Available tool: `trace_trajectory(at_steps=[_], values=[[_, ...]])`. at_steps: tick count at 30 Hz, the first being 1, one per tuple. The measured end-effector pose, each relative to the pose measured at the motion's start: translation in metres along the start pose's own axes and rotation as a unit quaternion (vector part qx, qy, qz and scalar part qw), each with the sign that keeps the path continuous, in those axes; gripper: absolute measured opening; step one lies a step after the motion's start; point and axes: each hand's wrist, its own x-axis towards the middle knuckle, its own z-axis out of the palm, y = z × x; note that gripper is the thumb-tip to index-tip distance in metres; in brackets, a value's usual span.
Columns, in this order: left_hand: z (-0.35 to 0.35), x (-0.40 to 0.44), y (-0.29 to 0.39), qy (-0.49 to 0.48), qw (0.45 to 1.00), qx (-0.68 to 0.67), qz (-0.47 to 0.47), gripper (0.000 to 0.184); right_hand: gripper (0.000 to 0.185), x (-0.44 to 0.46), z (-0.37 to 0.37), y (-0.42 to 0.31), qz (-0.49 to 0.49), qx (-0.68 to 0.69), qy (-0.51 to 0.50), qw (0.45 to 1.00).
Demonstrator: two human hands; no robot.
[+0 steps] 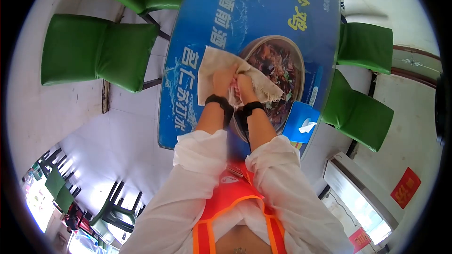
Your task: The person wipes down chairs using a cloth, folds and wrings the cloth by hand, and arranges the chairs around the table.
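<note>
The left hand (222, 82) and right hand (245, 87) meet over the blue counter (193, 33), each grip closed on the gathered middle of a beige cloth (210, 64), whose loose ends spread toward ten and four o'clock. A blue tissue box (297, 118) sits at four o'clock from them.
</note>
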Motion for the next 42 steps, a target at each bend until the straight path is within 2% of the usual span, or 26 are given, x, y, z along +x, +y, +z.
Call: trace_trajectory(at_steps=[2,4,12,14,18,20,24,26,29,31,32,35,36,37,38,39,40,41,42], values=[[0.006,0.013,0.022,-0.005,0.999,-0.040,-0.021,0.043,0.024,-0.001,0.010,-0.027,-0.033,0.071,0.007,0.997],[0.013,0.030,0.034,0.021,0.995,-0.099,-0.016,0.043,0.022,0.013,0.010,-0.042,-0.032,0.087,0.008,0.996],[0.022,0.083,0.085,0.026,0.998,-0.038,-0.045,0.041,0.019,0.055,0.017,-0.099,-0.028,0.129,-0.001,0.991],[0.023,0.093,0.092,-0.002,0.998,-0.060,-0.030,0.040,0.022,0.057,0.016,-0.115,-0.069,0.153,-0.030,0.985],[0.024,0.112,0.111,0.004,0.996,-0.076,-0.040,0.038,0.019,0.069,0.021,-0.143,-0.049,0.124,-0.018,0.991],[0.024,0.113,0.118,-0.016,0.994,-0.108,-0.022,0.035,0.020,0.065,0.024,-0.155,-0.069,0.137,-0.018,0.988],[0.023,0.114,0.129,-0.014,0.992,-0.114,-0.042,0.033,0.020,0.062,0.026,-0.170,-0.069,0.177,-0.067,0.980],[0.021,0.111,0.129,-0.029,0.991,-0.128,-0.037,0.032,0.023,0.058,0.021,-0.173,-0.052,0.166,-0.108,0.979],[0.020,0.109,0.125,-0.030,0.990,-0.134,-0.039,0.032,0.025,0.070,0.014,-0.170,-0.052,0.082,-0.104,0.990],[0.014,0.107,0.116,-0.033,0.987,-0.152,-0.034,0.033,0.026,0.077,0.012,-0.163,-0.064,-0.036,-0.145,0.987],[0.010,0.104,0.107,-0.037,0.987,-0.146,-0.051,0.035,0.026,0.074,0.016,-0.155,-0.065,-0.042,-0.151,0.986],[-0.008,0.077,0.073,-0.041,0.985,-0.148,-0.078,0.038,0.025,0.064,0.022,-0.106,-0.080,-0.103,-0.066,0.989],[-0.015,0.062,0.060,-0.047,0.983,-0.154,-0.083,0.040,0.022,0.063,0.021,-0.080,-0.190,-0.244,-0.067,0.949],[-0.023,0.052,0.038,-0.047,0.990,-0.132,-0.025,0.043,0.022,0.061,0.019,-0.056,-0.298,-0.376,-0.065,0.875],[-0.030,0.038,0.024,-0.016,0.987,-0.151,-0.054,0.046,0.020,0.053,0.026,-0.032,-0.291,-0.465,-0.018,0.836],[-0.036,0.020,0.007,0.015,0.982,-0.168,-0.083,0.049,0.020,0.023,0.032,-0.021,-0.203,-0.445,-0.046,0.871],[-0.047,0.003,-0.014,0.018,0.985,-0.141,-0.098,0.051,0.019,0.020,0.035,0.013,-0.333,-0.519,-0.049,0.785],[-0.059,-0.012,-0.035,0.023,0.987,-0.115,-0.112,0.054,0.019,0.027,0.036,0.053,-0.454,-0.579,-0.050,0.675],[-0.073,-0.029,-0.055,0.006,0.988,-0.086,-0.131,0.055,0.018,0.017,0.039,0.084,-0.456,-0.559,-0.050,0.691]])
